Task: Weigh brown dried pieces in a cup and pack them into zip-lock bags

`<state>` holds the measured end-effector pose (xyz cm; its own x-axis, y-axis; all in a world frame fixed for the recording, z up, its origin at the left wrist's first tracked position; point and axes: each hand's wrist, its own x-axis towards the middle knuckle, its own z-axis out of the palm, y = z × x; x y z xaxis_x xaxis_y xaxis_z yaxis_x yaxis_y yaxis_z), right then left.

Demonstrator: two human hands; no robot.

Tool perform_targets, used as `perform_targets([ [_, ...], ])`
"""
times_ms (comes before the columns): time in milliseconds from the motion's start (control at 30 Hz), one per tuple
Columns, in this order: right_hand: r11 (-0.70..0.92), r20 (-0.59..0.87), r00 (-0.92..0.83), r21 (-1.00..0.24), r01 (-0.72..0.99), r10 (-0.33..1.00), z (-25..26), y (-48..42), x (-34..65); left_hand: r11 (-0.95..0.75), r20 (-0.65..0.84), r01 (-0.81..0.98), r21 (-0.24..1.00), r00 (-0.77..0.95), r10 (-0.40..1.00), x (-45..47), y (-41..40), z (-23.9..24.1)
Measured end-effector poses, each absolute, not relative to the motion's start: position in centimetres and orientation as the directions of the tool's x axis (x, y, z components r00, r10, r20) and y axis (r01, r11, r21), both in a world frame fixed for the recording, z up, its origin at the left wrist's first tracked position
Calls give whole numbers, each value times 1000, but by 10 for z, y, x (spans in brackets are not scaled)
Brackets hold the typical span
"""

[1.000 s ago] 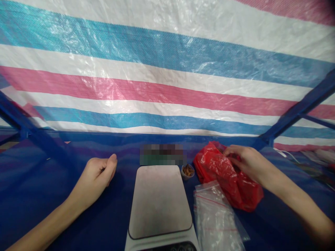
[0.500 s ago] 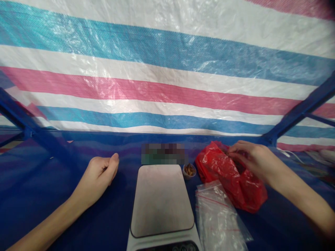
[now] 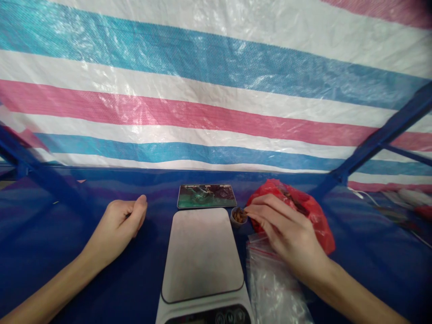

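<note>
My left hand [image 3: 122, 225] rests on the blue table as a loose fist, thumb uppermost, with nothing showing in it. My right hand [image 3: 286, 229] has its thumb and fingers pinched together at the rim of a small white cup [image 3: 235, 223]. Brown dried pieces [image 3: 240, 215] fill the cup. Whatever the pinch holds is too small to make out. Behind that hand lies an open red plastic bag [image 3: 320, 225] with dark brown contents, partly covered by the fingers. Left of the cup stands a kitchen scale [image 3: 204, 256] with a bare metal plate.
Clear zip bags [image 3: 275, 288] lie beside the scale, under my right hand. A dark green card-like object [image 3: 206, 196] lies behind the scale. Blue frame bars [image 3: 362, 155] slant up at both sides, with a striped plastic sheet [image 3: 202, 108] at the back.
My right hand has moved left, from the red bag's opening to the cup. My left hand keeps its closed pose. The view has shifted slightly.
</note>
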<state>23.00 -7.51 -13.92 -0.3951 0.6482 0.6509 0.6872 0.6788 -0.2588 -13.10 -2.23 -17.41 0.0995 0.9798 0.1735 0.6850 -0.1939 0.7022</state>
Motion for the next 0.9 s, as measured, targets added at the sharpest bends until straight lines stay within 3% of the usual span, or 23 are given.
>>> perform_targets([
  [300,654,556,-425,-313,689,714,-163,-66,226,-189,176,679,709,89,980,-130,-21,-176],
  [800,677,640,-361,-352,646,678,-153,-65,234,-225,214,672,705,100,972,-130,-19,-177],
  [900,689,656,-384,-296,661,650,-146,-66,235,-220,207,670,709,100,973,-130,-20,-175],
])
